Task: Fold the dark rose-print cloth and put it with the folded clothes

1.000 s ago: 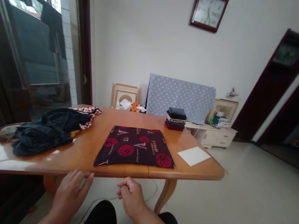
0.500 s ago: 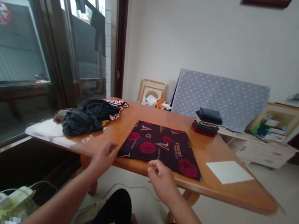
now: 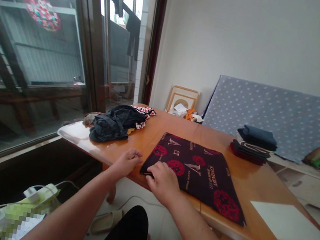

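Observation:
A dark garment with red medallions and pale lettering (image 3: pixel 200 172) lies folded flat on the wooden table, its near edge along the table's front edge. My right hand (image 3: pixel 163 182) is at its near-left corner, the thumb and bent fingers closed on the hem. Just left of that corner, my left hand (image 3: pixel 126 163) hovers apart from the cloth. Its fingers are curled together, and whatever may be between them is hidden.
A rumpled heap of dark clothes (image 3: pixel 113 122) lies on the table's left. Folded clothes in a stack (image 3: pixel 254 144) stand toward the back right. A white sheet (image 3: pixel 287 222) lies at the right. A power strip (image 3: pixel 43 194) with cables is at lower left.
My right hand has moved left along the near edge to the garment's corner. My left hand stays beside that corner. The view has turned left.

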`<state>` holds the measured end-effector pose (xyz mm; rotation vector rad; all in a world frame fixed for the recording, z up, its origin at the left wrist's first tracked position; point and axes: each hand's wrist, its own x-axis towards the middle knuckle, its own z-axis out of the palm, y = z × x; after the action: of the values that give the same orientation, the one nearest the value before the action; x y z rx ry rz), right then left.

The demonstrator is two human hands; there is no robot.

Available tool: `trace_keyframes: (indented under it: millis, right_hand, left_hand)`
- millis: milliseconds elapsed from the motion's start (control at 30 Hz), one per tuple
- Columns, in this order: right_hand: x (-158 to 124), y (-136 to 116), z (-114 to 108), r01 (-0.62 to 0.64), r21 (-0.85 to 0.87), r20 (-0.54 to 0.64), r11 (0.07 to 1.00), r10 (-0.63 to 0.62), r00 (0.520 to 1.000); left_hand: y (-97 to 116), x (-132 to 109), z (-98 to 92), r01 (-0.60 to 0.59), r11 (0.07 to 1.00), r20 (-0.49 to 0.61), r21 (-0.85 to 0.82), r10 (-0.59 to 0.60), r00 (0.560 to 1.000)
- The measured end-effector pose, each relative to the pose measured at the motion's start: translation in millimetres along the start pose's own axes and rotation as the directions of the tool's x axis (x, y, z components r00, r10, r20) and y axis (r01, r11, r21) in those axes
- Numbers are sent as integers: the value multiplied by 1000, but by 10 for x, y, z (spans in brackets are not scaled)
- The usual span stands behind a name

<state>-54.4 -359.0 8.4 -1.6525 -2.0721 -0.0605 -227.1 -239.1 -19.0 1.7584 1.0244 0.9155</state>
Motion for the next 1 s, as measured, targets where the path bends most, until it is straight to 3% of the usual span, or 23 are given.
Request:
trace_keyframes:
  millis: [133, 267, 600, 833, 1000]
  right_hand:
    - [94, 88, 85, -10, 8, 16, 1000, 10, 1000]
    - [155, 195, 113, -112, 190, 27, 975, 109, 994]
    - [273, 380, 219, -227, 582, 81, 781, 223, 972]
    - [259, 325, 163, -309, 742, 133, 595, 321, 938]
    - [251, 316, 118, -319, 807, 149, 497, 351, 924]
  left_hand:
    - [-16, -1, -12, 5, 1000, 31, -15, -5, 1000]
    - [-17, -8, -23, 5, 1000, 74, -15, -4, 997]
    - [172, -137, -61, -55, 998, 226, 29, 47, 973]
    - [197, -179, 88, -7, 987, 57, 159, -2, 998]
    - [174, -175, 135, 7, 982, -1, 187, -7, 1000]
